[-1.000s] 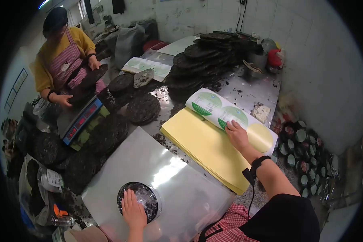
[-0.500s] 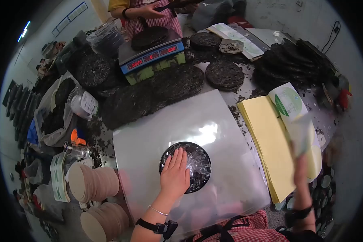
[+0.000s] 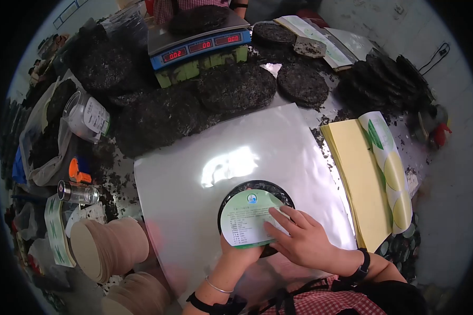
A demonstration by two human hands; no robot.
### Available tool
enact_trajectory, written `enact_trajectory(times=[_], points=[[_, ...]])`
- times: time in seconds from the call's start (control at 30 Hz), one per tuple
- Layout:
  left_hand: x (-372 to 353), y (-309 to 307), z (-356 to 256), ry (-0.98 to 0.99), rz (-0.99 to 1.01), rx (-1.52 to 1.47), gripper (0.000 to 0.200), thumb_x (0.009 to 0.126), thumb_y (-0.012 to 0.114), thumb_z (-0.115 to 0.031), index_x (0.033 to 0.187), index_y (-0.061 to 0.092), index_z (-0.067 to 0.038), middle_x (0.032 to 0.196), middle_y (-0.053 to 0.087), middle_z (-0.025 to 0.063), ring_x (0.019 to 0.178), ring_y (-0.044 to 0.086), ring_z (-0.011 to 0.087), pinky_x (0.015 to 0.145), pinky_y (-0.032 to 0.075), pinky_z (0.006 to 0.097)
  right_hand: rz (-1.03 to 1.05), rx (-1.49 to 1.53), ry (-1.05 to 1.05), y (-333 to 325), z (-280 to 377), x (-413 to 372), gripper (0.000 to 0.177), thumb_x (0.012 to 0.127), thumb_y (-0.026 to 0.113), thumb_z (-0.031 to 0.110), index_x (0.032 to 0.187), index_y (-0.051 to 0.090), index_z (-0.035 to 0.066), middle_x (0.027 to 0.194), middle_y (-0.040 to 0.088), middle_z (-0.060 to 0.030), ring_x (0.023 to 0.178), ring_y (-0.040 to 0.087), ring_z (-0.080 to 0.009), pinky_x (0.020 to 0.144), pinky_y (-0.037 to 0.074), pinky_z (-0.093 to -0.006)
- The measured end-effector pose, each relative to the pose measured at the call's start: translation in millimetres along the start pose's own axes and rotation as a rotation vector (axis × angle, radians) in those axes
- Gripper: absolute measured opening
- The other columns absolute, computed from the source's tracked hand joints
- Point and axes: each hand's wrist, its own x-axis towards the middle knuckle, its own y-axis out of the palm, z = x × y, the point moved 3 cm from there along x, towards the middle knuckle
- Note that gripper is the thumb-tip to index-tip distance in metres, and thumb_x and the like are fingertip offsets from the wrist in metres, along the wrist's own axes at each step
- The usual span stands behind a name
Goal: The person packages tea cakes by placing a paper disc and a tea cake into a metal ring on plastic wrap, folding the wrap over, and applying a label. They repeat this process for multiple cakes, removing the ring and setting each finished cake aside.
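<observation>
A round green-and-white printed paper label [image 3: 247, 223] covers most of a round black-rimmed dish [image 3: 257, 185], in which clear, crinkled plastic showed earlier. My right hand [image 3: 306, 239] has the label at its right side, fingertips bent onto the printed face. From below, my left hand [image 3: 242, 253] reaches under the label's lower edge. Its fingers are hidden there. The dish rests on a large, shiny translucent sheet [image 3: 194, 194].
To the right lie yellow paper sheets [image 3: 352, 173] and a curled stack of labels [image 3: 391, 168]. Dark round cakes [image 3: 302, 85] and a scale [image 3: 202, 44] stand at the back. On the left are cardboard discs [image 3: 110, 247], a glass bottle [image 3: 79, 193] and a plastic jar [image 3: 86, 116]. Another person stands behind the scale.
My right hand has come from the label stack on the right to the dish, bringing a round label. My left hand now lies partly under this label. The view has shifted.
</observation>
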Motion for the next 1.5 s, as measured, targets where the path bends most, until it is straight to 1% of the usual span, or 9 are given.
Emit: enact_trajectory(times=[0.1,0.23,0.33,0.43,0.6,0.73,0.97,1.2,1.5], points=[[0,-6,-30,0.216,-0.06,1.065,0.055,0.097,0.052,-0.027,0.148,0.047,-0.005,0.153,0.047,0.0159,0.144,0.042,0.0282,0.12,0.029,0.0427,-0.233,0.272,-0.019,7,-15,-12,0.012,0.09,0.07,0.015,0.097,0.066,0.006,0.111,0.071,-0.0087,0.086,0.062,-0.0253,0.066,0.054,-0.0367],[-1,-3,-34,0.318,-0.24,1.105,0.06,0.096,0.056,-0.025,0.147,0.045,0.005,0.156,0.044,0.0182,0.147,0.038,0.0269,0.122,0.027,0.0431,-0.991,0.744,0.408,-30,-52,-50,0.038,0.112,0.036,0.023,0.085,0.055,0.003,0.068,0.061,-0.0065,0.044,0.049,-0.0096,0.039,0.037,-0.0253],[-2,-3,-36,0.333,-0.251,1.113,0.059,0.095,0.058,-0.024,0.146,0.047,0.003,0.155,0.045,0.0166,0.146,0.039,0.027,0.121,0.028,0.0431,-0.955,1.33,0.551,-69,-59,-57,0.035,0.112,0.037,0.025,0.089,0.051,0.003,0.076,0.063,-0.005,0.052,0.055,-0.0106,0.042,0.047,-0.0272],[-3,-2,-32,0.352,-0.282,1.071,0.058,0.094,0.061,-0.023,0.146,0.049,-0.002,0.155,0.047,0.0138,0.146,0.041,0.0266,0.12,0.031,0.043,-0.616,1.486,0.531,-50,-44,-59,0.038,0.112,0.036,0.025,0.124,0.058,-0.004,0.122,0.064,-0.0136,0.106,0.068,-0.0244,0.098,0.059,-0.0434],[-7,-3,-31,0.252,-0.298,0.661,0.044,0.097,0.059,-0.023,0.139,0.055,-0.008,0.143,0.057,0.0114,0.136,0.051,0.0222,0.114,0.038,0.0356,-0.401,0.397,0.015,-10,-5,-50,0.057,0.1,0.056,0.024,0.151,0.043,0.001,0.156,0.036,-0.0281,0.15,0.029,-0.0441,0.115,0.039,-0.0518],[-1,2,3,0.011,-0.111,0.019,0.049,0.103,0.048,-0.032,0.147,0.046,-0.012,0.148,0.052,0.0116,0.136,0.048,0.0277,0.114,0.038,0.0409,-0.161,0.172,0.04,49,-9,-38,0.074,0.089,0.068,0.026,0.154,0.039,0.009,0.16,0.03,-0.0236,0.15,0.027,-0.0435,0.105,0.051,-0.0421],[0,-2,-33,0.366,-0.155,1.08,0.044,0.097,0.052,-0.031,0.135,0.06,-0.01,0.137,0.061,0.0145,0.135,0.05,0.0305,0.119,0.032,0.0472,0.119,0.026,0.107,22,4,-17,0.081,0.091,0.062,0.055,0.149,0.045,0.001,0.154,0.042,-0.025,0.148,0.035,-0.0375,0.115,0.039,-0.0423],[-5,-8,-35,0.385,-0.281,0.906,0.04,0.089,0.063,-0.024,0.124,0.066,-0.005,0.126,0.067,0.0147,0.125,0.057,0.0321,0.119,0.033,0.0471,-0.034,0.229,-0.127,46,-27,53,0.063,0.103,0.046,0.038,0.154,0.038,0.003,0.158,0.04,-0.0189,0.147,0.037,-0.033,0.123,0.025,-0.0478],[-81,-46,-23,0.362,0.186,1.1,0.067,0.083,0.072,-0.05,0.119,0.064,0.006,0.126,0.064,0.0206,0.131,0.053,0.0336,0.123,0.025,0.0473,0.193,0.07,-0.341,68,16,48,0.065,0.104,0.044,0.039,0.159,0.029,0.008,0.166,0.028,-0.0106,0.155,0.022,-0.0224,0.128,0.014,-0.0424]])
